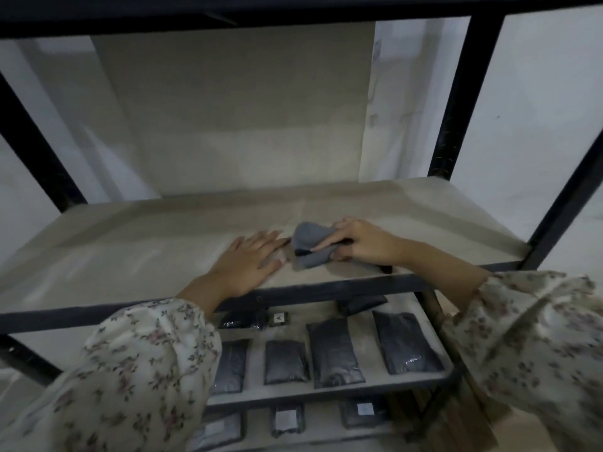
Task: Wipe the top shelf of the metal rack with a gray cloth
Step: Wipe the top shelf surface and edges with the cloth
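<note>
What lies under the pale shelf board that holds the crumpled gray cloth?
Flat dark plastic-wrapped packets lie in rows there, with a small white tag marked A. The floral left sleeve covers that level's left part.

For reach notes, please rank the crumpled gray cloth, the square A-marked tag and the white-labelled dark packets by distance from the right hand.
1. Gray cloth: gripped by the right hand.
2. A-marked tag: next shelf down.
3. White-labelled packets: lowest visible shelf.
</note>
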